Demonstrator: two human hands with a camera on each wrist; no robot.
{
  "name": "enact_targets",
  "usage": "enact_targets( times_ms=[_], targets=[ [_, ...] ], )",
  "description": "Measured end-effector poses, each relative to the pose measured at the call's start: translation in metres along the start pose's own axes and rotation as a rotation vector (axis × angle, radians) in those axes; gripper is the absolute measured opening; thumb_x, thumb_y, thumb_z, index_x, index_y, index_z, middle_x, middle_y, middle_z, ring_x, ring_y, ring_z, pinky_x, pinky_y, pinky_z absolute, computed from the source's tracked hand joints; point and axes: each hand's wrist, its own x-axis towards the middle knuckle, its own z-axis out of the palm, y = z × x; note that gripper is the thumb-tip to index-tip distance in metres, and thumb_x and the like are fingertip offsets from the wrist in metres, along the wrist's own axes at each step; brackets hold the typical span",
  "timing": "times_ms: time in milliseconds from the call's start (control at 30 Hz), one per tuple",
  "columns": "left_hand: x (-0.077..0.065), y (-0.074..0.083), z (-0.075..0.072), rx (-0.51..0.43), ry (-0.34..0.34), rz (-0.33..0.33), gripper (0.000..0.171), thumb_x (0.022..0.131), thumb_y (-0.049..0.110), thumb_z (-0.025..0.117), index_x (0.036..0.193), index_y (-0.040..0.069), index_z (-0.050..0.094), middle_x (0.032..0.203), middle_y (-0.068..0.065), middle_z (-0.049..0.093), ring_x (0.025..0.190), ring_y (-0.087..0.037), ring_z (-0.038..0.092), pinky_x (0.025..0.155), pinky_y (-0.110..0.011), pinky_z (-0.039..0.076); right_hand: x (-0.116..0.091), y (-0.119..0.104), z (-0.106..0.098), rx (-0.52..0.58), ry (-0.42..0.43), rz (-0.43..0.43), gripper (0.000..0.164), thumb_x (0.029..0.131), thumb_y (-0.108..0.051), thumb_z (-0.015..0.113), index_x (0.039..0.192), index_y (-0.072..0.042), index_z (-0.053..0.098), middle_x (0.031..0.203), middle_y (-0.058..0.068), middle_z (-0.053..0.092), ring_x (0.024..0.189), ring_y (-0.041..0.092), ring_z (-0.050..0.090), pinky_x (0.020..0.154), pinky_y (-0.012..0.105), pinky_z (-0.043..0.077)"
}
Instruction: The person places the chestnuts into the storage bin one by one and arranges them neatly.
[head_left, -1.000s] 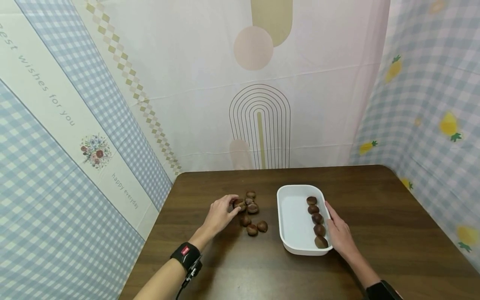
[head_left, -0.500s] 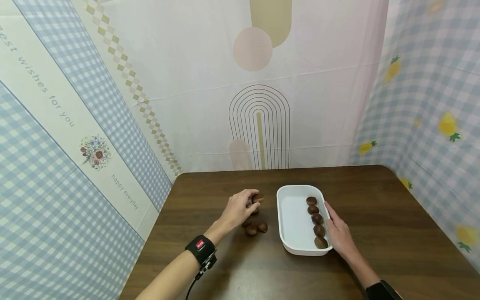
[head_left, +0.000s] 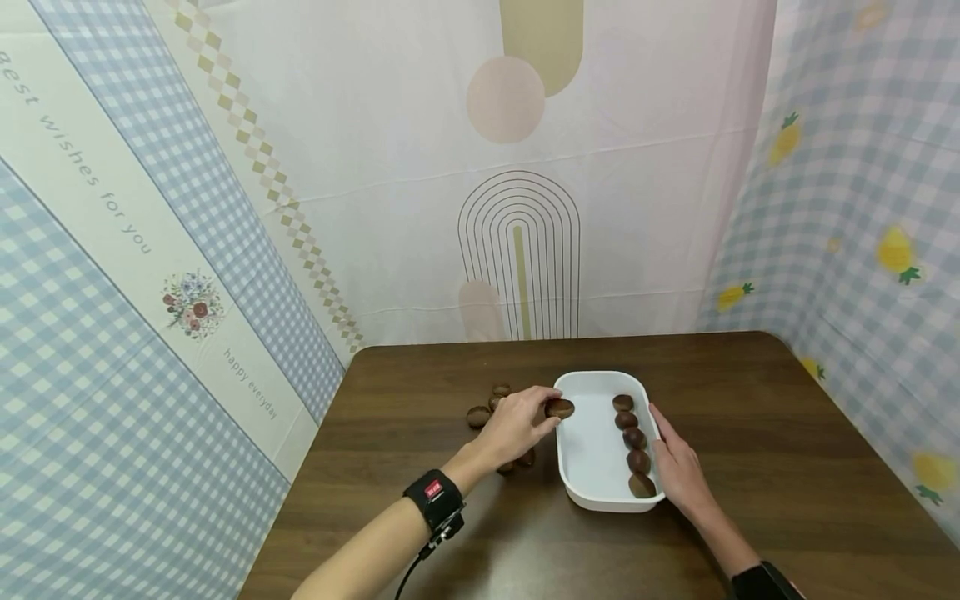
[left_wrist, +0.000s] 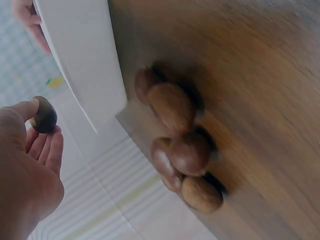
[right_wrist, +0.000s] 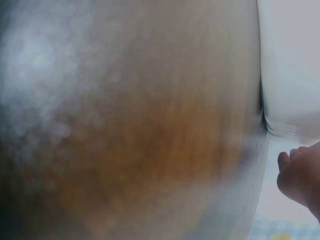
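cloth hangings fill most of our head view: white backdrop (head_left: pixel 375 108) behind with arch and circle prints, blue-check cloth (head_left: pixel 67 275) with lettering and a bouquet print at left, paler checked cloth (head_left: pixel 862 292) with yellow fruit prints at right. next size down we have the dark wood surface (head_left: pixel 772 450), far corners rounded. white tray (head_left: pixel 592 467) sits on it, long side running away from us. right hand (head_left: pixel 681 471) is at the tray's right wall, fingers along the outside, thumb by the rim; we cannot tell if that grip is clamped on the wall or just laid against it, and our right wrist view is mostly blur. left hand (head_left: pixel 516 425) is at the tray's left rim, grip pinched on one held chestnut (head_left: pixel 559 408), thumb one side, fingers the other. black wristband (head_left: pixel 433 498) on left wrist, thin cable (head_left: pixel 407 575) trailing. loose chestnuts (left_wrist: pixel 190 152) lie clustered on the surface left of the tray, partly hidden by the left hand in our head view. row of five chestnuts (head_left: pixel 634 437) lines the tray's inner right side. held chestnut shows at the left rim toward the far end; contact with the rim we cannot tell.
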Motion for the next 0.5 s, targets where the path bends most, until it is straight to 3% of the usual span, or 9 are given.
enact_targets(
  times_ms=[200, 500],
  targets=[
    [0.006, 0.015, 0.012, 0.004, -0.036, 0.058, 0.039, 0.102, 0.026, 0.076, 0.138, 0.012, 0.068, 0.129, 0.001, 0.072, 0.103, -0.009, 0.069, 0.085, -0.019, 0.053, 0.001, 0.000, 0.000, 0.006, -0.011, 0.034, 0.058, 0.116, -0.021, 0.024, 0.172, -0.015, 0.013, 0.169, 0.030, 0.024, 0.148, 0.055, 0.034, 0.115, 0.073, 0.030],
    [0.010, 0.031, 0.026, 0.015, -0.112, 0.107, 0.039, 0.102, 0.027, 0.075, 0.138, 0.014, 0.067, 0.132, 0.003, 0.072, 0.117, -0.007, 0.067, 0.097, -0.021, 0.052, 0.001, 0.001, 0.000, 0.005, -0.012, 0.036, 0.057, 0.116, -0.022, 0.024, 0.172, -0.016, 0.013, 0.169, 0.030, 0.024, 0.148, 0.055, 0.034, 0.115, 0.073, 0.030]
  ],
)
